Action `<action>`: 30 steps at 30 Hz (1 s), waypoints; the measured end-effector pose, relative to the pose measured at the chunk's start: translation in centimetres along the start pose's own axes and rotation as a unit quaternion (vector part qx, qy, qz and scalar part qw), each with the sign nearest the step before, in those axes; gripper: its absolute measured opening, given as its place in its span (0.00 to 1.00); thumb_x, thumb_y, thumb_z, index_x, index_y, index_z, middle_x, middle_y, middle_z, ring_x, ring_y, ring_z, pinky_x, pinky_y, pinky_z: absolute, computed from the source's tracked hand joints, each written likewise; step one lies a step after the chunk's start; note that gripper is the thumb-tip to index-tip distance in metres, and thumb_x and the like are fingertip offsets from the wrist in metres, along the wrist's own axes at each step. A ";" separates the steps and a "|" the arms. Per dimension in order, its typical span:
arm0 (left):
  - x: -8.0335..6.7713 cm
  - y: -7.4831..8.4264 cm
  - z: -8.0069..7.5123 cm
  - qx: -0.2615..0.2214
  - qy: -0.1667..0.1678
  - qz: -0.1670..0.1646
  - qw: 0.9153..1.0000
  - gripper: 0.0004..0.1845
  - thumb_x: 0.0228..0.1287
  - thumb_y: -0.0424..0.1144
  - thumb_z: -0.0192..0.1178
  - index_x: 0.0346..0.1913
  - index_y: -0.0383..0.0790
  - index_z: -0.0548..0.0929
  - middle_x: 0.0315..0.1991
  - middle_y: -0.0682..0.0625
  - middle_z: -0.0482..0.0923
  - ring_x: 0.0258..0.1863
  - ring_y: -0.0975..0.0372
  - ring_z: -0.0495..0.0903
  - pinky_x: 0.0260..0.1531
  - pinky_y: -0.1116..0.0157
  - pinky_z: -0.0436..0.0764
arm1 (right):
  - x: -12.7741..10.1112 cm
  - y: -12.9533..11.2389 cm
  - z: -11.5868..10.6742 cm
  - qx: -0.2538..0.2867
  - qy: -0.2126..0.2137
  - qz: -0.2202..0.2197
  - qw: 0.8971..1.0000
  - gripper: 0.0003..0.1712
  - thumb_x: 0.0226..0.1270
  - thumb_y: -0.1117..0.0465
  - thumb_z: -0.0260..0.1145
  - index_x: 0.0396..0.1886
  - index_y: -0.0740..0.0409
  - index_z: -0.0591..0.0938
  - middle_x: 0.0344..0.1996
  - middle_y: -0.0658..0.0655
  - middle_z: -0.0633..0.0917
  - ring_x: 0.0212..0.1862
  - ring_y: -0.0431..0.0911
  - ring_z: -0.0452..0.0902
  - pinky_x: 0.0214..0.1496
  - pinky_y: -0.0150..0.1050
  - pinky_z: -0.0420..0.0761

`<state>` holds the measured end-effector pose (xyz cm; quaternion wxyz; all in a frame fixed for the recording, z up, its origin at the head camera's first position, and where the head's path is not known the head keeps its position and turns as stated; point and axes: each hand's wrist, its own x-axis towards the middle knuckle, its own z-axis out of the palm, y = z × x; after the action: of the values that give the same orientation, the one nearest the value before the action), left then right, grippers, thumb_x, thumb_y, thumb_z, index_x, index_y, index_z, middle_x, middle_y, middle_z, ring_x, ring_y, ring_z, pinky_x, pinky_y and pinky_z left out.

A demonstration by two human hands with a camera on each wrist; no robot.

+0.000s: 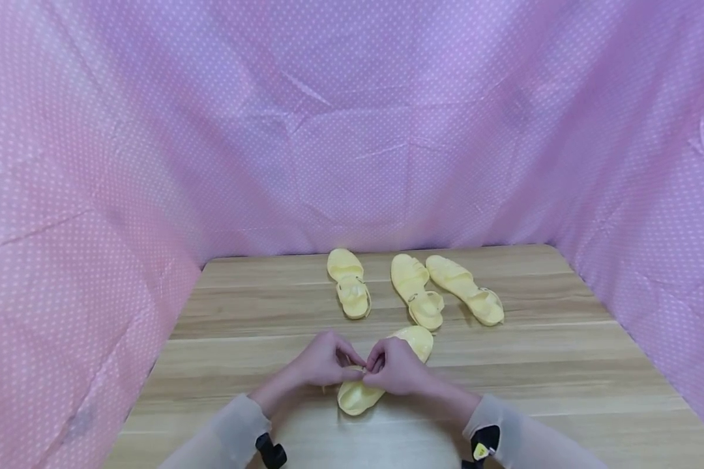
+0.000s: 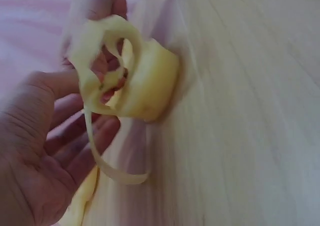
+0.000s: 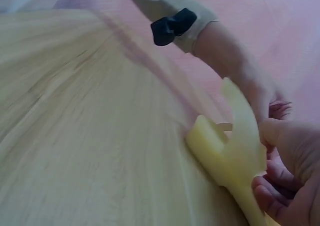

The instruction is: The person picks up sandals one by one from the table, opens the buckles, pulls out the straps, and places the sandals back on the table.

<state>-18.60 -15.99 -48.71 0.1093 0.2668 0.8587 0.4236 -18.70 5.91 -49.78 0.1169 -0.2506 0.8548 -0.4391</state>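
Both hands meet over the near yellow sandal (image 1: pixel 387 371) on the table (image 1: pixel 563 365), left hand (image 1: pixel 319 361) and right hand (image 1: pixel 396 368) pinching its strap at mid-length, long axis running near-left to far-right, three more sandals (image 1: pixel 413 290) beyond.

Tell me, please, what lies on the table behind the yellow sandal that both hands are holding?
Behind the held sandal lie three more yellow sandals on the wooden table. The left hand and right hand cover its strap.
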 end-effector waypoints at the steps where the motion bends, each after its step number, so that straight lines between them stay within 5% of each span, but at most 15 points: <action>1: 0.0 -0.1 0.0 0.005 0.001 0.008 1.000 0.05 0.58 0.37 0.78 0.38 0.45 0.96 0.32 0.54 0.91 0.27 0.74 0.83 0.30 0.73 0.84 | -0.1 0.0 0.3 -0.011 0.010 -0.006 1.000 0.07 0.49 0.66 0.76 0.26 0.57 0.84 0.21 0.46 0.84 0.25 0.32 0.77 0.29 0.27 0.80; 9: 0.0 -0.5 0.3 0.039 0.022 0.065 0.997 0.08 0.57 0.33 0.76 0.40 0.44 0.95 0.32 0.53 0.91 0.31 0.73 0.83 0.35 0.73 0.85 | -0.9 -0.2 1.0 -0.041 0.063 -0.069 0.995 0.09 0.48 0.70 0.69 0.23 0.53 0.78 0.22 0.46 0.80 0.25 0.30 0.72 0.27 0.26 0.78; 16: -0.1 -0.5 0.7 0.010 0.045 0.025 0.999 0.08 0.58 0.39 0.79 0.40 0.42 0.96 0.35 0.51 0.94 0.32 0.73 0.86 0.36 0.73 0.86 | -2.0 -0.4 0.5 0.057 0.064 -0.048 0.995 0.07 0.63 0.70 0.76 0.41 0.65 0.89 0.37 0.61 0.93 0.37 0.45 0.92 0.41 0.29 0.89; 30: -0.4 -1.5 0.1 -0.105 0.007 -0.025 0.994 0.14 0.57 0.37 0.81 0.46 0.40 0.94 0.42 0.46 0.93 0.42 0.69 0.89 0.48 0.72 0.87 | -1.4 -0.5 0.0 0.055 0.052 -0.020 0.997 0.03 0.62 0.64 0.80 0.35 0.56 0.93 0.35 0.53 0.94 0.36 0.35 0.89 0.40 0.27 0.88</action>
<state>-18.75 -16.85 -49.98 0.1412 0.2297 0.8163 0.5109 -17.40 6.41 -49.42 0.0772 -0.2377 0.8293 -0.4998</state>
